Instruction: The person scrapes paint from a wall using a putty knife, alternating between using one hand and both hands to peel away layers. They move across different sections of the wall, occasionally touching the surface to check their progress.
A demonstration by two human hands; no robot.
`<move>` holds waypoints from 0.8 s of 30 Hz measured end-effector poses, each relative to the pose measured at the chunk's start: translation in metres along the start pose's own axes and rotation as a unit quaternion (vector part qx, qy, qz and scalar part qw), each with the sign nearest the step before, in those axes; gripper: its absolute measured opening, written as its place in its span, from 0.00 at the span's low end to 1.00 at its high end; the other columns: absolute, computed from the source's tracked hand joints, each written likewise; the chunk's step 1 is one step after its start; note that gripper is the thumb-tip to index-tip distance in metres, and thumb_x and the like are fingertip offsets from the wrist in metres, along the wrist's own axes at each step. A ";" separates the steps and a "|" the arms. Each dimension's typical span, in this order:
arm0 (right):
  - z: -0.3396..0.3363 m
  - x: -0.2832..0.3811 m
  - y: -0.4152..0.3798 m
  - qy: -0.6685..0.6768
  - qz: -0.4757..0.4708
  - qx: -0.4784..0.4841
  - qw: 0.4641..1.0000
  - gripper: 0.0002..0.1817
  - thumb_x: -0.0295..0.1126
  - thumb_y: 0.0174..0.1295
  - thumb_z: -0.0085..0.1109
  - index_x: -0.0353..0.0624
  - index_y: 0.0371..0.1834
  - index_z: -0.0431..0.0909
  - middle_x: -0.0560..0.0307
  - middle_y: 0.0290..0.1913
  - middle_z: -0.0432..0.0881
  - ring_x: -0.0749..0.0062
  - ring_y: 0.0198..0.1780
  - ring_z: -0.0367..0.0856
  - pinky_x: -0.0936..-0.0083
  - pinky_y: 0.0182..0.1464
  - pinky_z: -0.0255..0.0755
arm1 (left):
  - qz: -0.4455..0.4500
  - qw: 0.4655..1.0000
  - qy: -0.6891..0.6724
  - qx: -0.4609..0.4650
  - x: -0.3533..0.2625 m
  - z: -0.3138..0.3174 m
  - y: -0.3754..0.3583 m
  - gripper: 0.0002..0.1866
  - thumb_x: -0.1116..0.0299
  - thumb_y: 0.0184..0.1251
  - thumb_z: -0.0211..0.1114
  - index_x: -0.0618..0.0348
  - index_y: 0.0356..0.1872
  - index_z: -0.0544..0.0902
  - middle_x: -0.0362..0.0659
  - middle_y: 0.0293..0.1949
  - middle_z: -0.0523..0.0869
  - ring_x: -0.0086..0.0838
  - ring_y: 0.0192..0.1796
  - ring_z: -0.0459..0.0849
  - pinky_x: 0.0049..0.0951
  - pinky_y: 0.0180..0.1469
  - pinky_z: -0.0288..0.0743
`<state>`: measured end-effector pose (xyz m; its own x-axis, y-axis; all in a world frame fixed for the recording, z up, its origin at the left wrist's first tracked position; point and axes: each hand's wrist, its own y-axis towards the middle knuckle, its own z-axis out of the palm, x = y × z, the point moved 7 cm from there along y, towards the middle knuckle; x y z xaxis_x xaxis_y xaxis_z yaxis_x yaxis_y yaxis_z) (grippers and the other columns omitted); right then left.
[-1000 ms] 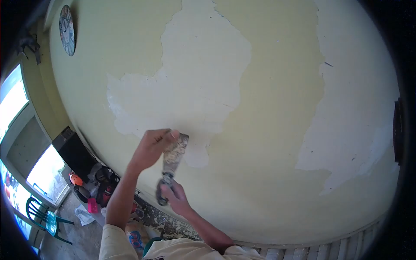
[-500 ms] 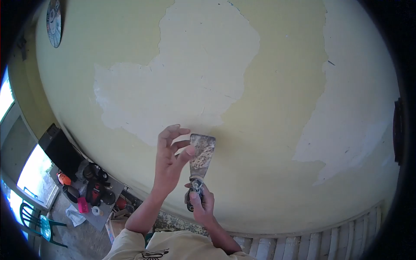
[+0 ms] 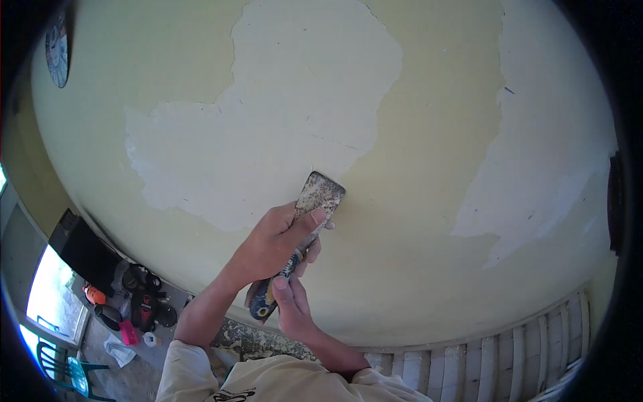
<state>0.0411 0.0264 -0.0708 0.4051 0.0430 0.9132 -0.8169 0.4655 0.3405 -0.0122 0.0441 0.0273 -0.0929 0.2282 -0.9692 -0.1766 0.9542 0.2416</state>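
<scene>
A putty knife [image 3: 320, 192] with a paint-crusted blade slants up and to the right in front of the wall. My left hand [image 3: 266, 240] is closed round its blade, the thumb lying across the blade's face and fingertips showing past the far edge. Lower down, my right hand [image 3: 295, 309] grips the dark handle, its thumb along the side. The blade's end overlaps the lower edge of a large pale bare patch [image 3: 301, 94], where the yellowish paint [image 3: 442, 147] is gone.
Another bare patch [image 3: 529, 187] spreads to the right. A round clock-like disc [image 3: 57, 52] hangs at upper left. At lower left are a black box [image 3: 90, 251], a cluttered table [image 3: 175, 295] and a green chair [image 3: 77, 372]. Slatted boards [image 3: 462, 372] run along the bottom right.
My left hand has gone from hovering open beside the blade to gripping it. The putty knife has tilted to the right, and its blade is higher. The view has shifted slightly.
</scene>
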 end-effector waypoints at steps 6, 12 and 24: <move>0.008 -0.004 0.011 -0.019 -0.036 -0.006 0.999 0.23 0.49 0.69 0.31 0.39 0.52 0.57 0.51 0.32 0.77 0.77 0.23 0.74 0.83 0.20 0.68 | 0.004 0.999 0.032 0.000 -0.004 -0.008 0.004 0.19 0.57 0.69 0.49 0.67 0.35 0.75 0.40 0.15 0.72 0.19 0.12 0.67 0.21 0.15 0.62; 0.009 -0.009 0.021 -0.037 -0.058 -0.049 0.996 0.24 0.50 0.68 0.32 0.39 0.51 0.59 0.52 0.29 0.77 0.77 0.23 0.74 0.84 0.19 0.68 | 0.018 0.999 0.044 0.018 -0.018 -0.011 0.006 0.18 0.57 0.69 0.50 0.66 0.33 0.75 0.39 0.14 0.71 0.19 0.12 0.66 0.20 0.15 0.61; 0.011 0.014 0.014 0.034 -0.016 -0.064 0.997 0.21 0.43 0.70 0.36 0.35 0.54 0.60 0.64 0.32 0.68 0.87 0.26 0.65 0.87 0.24 0.63 | 0.007 1.000 -0.017 0.025 -0.018 -0.004 0.010 0.18 0.57 0.68 0.51 0.64 0.34 0.75 0.38 0.13 0.71 0.19 0.12 0.67 0.20 0.15 0.61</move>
<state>0.0308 0.0237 -0.0512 0.4613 0.0838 0.8833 -0.7458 0.5759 0.3348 -0.0161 0.0483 0.0474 -0.0617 0.2470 -0.9671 -0.1259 0.9592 0.2530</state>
